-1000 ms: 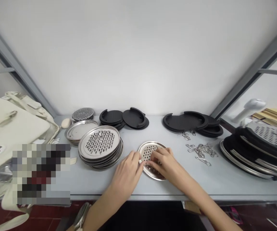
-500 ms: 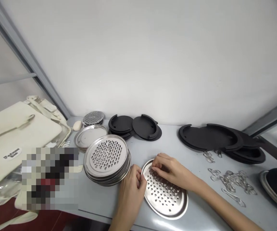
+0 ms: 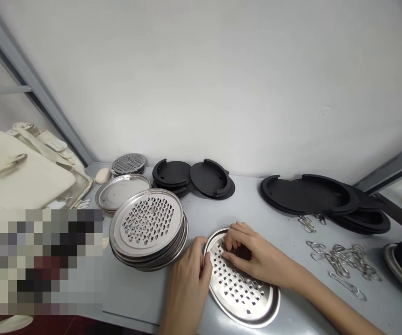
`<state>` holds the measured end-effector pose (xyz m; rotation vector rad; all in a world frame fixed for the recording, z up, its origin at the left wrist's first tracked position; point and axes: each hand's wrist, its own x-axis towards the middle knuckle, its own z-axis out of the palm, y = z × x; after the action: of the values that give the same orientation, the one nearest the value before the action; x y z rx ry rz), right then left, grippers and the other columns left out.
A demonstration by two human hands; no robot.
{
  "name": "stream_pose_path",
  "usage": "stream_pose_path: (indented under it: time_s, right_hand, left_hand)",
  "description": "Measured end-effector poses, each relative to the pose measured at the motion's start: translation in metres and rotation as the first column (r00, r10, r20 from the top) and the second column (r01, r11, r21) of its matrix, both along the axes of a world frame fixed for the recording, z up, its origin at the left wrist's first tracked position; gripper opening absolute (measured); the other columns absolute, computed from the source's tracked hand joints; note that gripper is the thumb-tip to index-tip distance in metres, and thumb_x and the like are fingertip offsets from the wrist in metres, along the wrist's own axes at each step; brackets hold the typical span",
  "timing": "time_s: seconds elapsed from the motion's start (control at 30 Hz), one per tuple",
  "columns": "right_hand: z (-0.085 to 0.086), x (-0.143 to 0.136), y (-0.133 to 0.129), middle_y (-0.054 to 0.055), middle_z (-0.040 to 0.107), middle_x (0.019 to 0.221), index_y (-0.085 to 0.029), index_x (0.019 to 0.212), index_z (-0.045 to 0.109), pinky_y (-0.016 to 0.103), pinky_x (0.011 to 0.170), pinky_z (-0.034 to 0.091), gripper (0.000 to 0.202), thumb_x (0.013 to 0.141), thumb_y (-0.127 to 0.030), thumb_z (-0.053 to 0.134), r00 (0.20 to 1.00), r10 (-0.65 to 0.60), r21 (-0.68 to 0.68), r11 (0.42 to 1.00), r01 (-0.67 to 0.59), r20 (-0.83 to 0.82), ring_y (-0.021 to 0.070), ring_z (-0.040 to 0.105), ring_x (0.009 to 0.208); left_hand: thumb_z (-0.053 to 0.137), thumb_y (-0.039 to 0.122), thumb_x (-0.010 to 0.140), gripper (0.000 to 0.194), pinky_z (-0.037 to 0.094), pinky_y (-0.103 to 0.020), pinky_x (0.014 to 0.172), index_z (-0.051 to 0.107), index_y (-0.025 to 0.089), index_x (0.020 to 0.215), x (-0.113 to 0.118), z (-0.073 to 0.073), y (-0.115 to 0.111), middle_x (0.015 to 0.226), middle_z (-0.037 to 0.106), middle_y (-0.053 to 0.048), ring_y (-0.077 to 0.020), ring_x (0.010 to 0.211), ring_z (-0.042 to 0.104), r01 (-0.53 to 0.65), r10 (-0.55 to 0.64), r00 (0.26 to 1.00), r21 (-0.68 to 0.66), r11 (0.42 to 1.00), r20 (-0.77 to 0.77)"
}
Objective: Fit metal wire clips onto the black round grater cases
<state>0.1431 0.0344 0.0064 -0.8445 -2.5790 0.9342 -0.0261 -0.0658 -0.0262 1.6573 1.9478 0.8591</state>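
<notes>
A round metal plate with rows of holes (image 3: 244,291) lies on the grey shelf in front of me. My left hand (image 3: 191,274) grips its left rim between thumb and fingers. Over the upper part of the plate is my right hand (image 3: 253,251), its fingers curled and thumb bent toward them; whatever may be between the fingertips is too small to make out. Left of my left hand stands a stack of metal grater discs (image 3: 148,224), holes showing on the top one. Behind it are plain metal discs (image 3: 122,191).
Black round holders (image 3: 210,179) sit by the wall, with larger black holders (image 3: 302,195) farther right. Metal clips (image 3: 344,260) lie scattered at the right. A cream bag (image 3: 23,172) is on the left, near a smaller grater disc stack (image 3: 128,164).
The view has shifted slightly. My right hand's thumb and fingers are a little farther apart over the plate; my left hand stays at its rim.
</notes>
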Motion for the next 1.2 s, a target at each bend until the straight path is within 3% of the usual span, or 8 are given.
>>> stream_pose_path:
  time_s: [0.1,0.2,0.33,0.53,0.83,1.03,1.2]
  right_hand:
    - [0.000,-0.001,-0.003,0.002,0.050,0.082,-0.021,0.083,0.050,0.031,0.073,0.043,0.008,0.090,-0.023,0.050,1.000,0.002,0.015,1.000,-0.002,-0.002,0.0163,0.047,0.080]
    - [-0.002,-0.002,-0.005,0.002,0.050,0.081,-0.021,0.081,0.049,0.033,0.075,0.043,0.008,0.089,-0.018,0.049,1.000,-0.010,0.068,0.998,0.010,-0.005,0.0164,0.047,0.080]
    - [-0.005,-0.004,-0.007,0.002,0.052,0.083,-0.020,0.081,0.052,0.035,0.077,0.042,0.011,0.091,-0.023,0.049,0.998,-0.055,0.113,0.992,0.055,0.002,0.0173,0.048,0.081]
    - [-0.005,-0.004,-0.010,0.003,0.053,0.083,-0.021,0.078,0.053,0.035,0.076,0.043,0.014,0.090,-0.028,0.051,0.992,-0.127,0.071,0.989,0.127,-0.004,0.0187,0.049,0.083]
    - [-0.005,-0.002,-0.006,0.002,0.053,0.082,-0.020,0.077,0.053,0.033,0.072,0.046,0.015,0.088,-0.030,0.054,0.992,-0.112,-0.012,0.994,0.111,-0.055,0.0167,0.052,0.079]
    - [-0.007,-0.001,-0.005,0.002,0.054,0.080,-0.020,0.076,0.055,0.031,0.070,0.046,0.018,0.089,-0.032,0.054,0.995,-0.078,-0.007,0.997,0.078,-0.057,0.0158,0.052,0.076]
    - [-0.002,-0.002,-0.007,0.004,0.057,0.083,-0.021,0.083,0.056,0.031,0.069,0.046,0.022,0.095,-0.035,0.044,0.986,-0.110,0.022,0.993,0.114,-0.128,0.0164,0.055,0.076]
  left_hand:
    - [0.038,0.024,0.093,0.032,0.039,-0.026,0.063,0.040,0.026,0.125,-0.001,0.005,-0.003,0.085,0.060,0.000,-0.0170,0.073,0.058,0.029,-0.029,1.000,0.007,1.000,0.012]
    - [0.035,0.020,0.094,0.024,0.038,-0.026,0.065,0.049,0.027,0.113,-0.002,0.010,-0.006,0.091,0.059,0.000,-0.0159,0.078,0.057,0.074,-0.074,0.997,0.007,0.997,0.003]
    - [0.034,0.015,0.094,0.028,0.036,-0.026,0.066,0.056,0.028,0.106,-0.003,0.011,-0.008,0.090,0.056,0.001,-0.0132,0.075,0.055,0.081,-0.081,0.997,0.029,0.996,0.006]
    - [0.036,0.015,0.094,0.033,0.037,-0.026,0.068,0.057,0.029,0.115,-0.002,0.009,-0.009,0.090,0.056,0.000,-0.0143,0.077,0.055,0.060,-0.060,0.998,0.057,0.997,0.003]
    - [0.038,0.010,0.091,0.044,0.039,-0.025,0.065,0.055,0.032,0.125,-0.001,0.007,-0.010,0.088,0.053,-0.001,-0.0137,0.074,0.054,0.068,-0.065,0.997,0.084,0.994,-0.042]
    - [0.035,0.009,0.091,0.045,0.041,-0.027,0.072,0.056,0.029,0.126,-0.003,0.004,-0.009,0.088,0.049,-0.003,-0.0144,0.079,0.053,0.084,-0.080,0.996,0.079,0.993,-0.049]
    - [0.030,0.008,0.092,0.048,0.042,-0.027,0.073,0.052,0.029,0.129,-0.003,0.009,-0.011,0.089,0.047,-0.003,-0.0145,0.082,0.052,0.092,-0.088,0.995,0.095,0.991,-0.038]
